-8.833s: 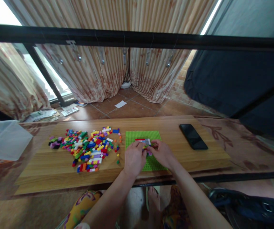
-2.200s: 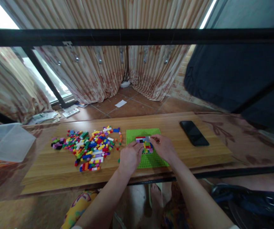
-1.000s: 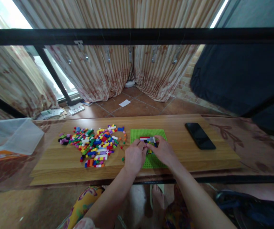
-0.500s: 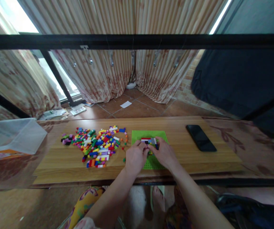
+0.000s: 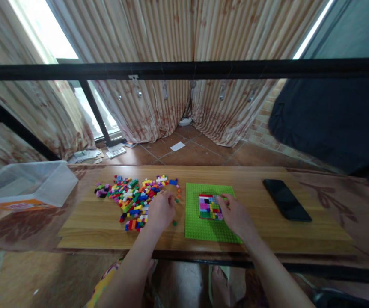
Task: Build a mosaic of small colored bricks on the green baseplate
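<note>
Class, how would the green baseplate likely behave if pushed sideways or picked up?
The baseplate would probably slide without tipping, since it lies flat and looks thin. The table looks smooth, so resistance is likely slight. Its studded top suggests the baseplate won't feel slippery.

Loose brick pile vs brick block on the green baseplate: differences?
The loose brick pile is scattered; the brick block is packed into a rough rectangle. The pile covers more area than the block. The pile lies on the wooden tabletop, the block on the green baseplate. Both mix many colours.
</note>
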The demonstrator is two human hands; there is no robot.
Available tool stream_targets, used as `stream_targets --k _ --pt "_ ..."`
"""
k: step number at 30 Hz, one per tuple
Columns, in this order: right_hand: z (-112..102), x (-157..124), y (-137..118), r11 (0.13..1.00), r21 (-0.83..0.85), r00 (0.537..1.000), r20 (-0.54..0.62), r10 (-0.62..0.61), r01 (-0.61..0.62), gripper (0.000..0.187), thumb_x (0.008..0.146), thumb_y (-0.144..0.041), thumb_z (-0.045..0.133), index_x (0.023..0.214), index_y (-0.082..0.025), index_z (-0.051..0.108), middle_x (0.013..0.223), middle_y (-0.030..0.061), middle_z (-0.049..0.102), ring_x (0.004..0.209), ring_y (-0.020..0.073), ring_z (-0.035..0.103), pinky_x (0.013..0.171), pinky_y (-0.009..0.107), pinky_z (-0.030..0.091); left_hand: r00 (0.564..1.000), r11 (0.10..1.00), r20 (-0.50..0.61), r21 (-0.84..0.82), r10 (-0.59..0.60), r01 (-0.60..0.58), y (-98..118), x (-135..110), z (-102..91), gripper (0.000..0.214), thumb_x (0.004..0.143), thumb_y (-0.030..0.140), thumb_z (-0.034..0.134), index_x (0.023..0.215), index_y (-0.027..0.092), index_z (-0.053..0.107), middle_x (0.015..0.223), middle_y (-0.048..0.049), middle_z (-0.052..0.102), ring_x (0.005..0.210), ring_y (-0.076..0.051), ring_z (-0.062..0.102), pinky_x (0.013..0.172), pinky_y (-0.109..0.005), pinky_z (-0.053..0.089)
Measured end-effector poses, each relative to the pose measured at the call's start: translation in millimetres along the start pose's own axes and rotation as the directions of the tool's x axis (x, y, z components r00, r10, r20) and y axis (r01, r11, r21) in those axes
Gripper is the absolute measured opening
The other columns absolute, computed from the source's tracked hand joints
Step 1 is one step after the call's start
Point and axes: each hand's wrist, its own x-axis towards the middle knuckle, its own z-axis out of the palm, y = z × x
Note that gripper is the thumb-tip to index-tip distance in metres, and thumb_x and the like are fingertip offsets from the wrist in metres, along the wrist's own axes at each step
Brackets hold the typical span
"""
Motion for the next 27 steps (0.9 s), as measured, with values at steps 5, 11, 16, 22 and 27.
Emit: stream_targets --k 5,11,16,22,27 --pt "3 1 1 1.000 -0.030 1.000 0.006 -0.010 0.010 0.047 0.094 -0.045 0.033 0.117 -0.013 0.060 0.098 0.0129 0.071 0.086 0.0256 0.067 0.078 0.036 0.046 0.998 0.999 0.048 0.024 0.037 -0.039 -8 -5 6.6 0.018 0.077 0.012 0.052 0.086 0.017 0.066 0.085 -0.0063 0.068 0.078 -0.017 0.064 0.070 -0.026 0.043" --pt "9 1 -1 0.999 -0.020 0.999 0.007 -0.037 0.037 0.048 0.094 -0.046 0.032 0.115 -0.014 0.061 0.099 0.0136 0.071 0.088 0.0253 0.066 0.078 0.036 0.047 0.997 0.997 0.061 0.059 0.052 -0.056 -9 -7 12.7 0.015 0.074 0.010 0.054 0.081 0.017 0.065 0.086 -0.0071 0.067 0.083 -0.019 0.064 0.073 -0.027 0.044" --pt "12 -1 -7 0.998 -0.006 0.998 -0.001 -0.064 0.064 0.046 0.093 -0.045 0.034 0.113 -0.014 0.061 0.101 0.0139 0.071 0.089 0.0249 0.067 0.080 0.036 0.047 0.995 0.994 0.083 0.084 0.063 -0.070 -8 -8 9.5 0.017 0.077 0.008 0.051 0.078 0.017 0.065 0.083 -0.0068 0.067 0.082 -0.019 0.064 0.072 -0.027 0.044" --pt "11 0 -8 0.999 0.001 0.999 -0.016 -0.037 0.037 0.044 0.094 -0.042 0.034 0.112 -0.014 0.062 0.098 0.0136 0.072 0.089 0.0248 0.067 0.079 0.035 0.048 0.977 0.978 0.087 -0.092 0.197 -0.189 8 -12 3.1 0.020 0.082 0.010 0.050 0.077 0.020 0.066 0.081 -0.0025 0.066 0.078 -0.014 0.062 0.071 -0.024 0.044" --pt "10 0 -9 0.998 0.057 1.000 0.015 -0.026 0.025 0.042 0.094 -0.039 0.036 0.112 -0.012 0.062 0.100 0.0140 0.071 0.090 0.0242 0.068 0.081 0.035 0.049 0.945 0.929 0.089 -0.232 0.316 -0.288 27 -22 11.9 0.018 0.083 0.013 0.053 0.085 0.021 0.068 0.087 -0.0016 0.066 0.078 -0.013 0.062 0.073 -0.023 0.045"
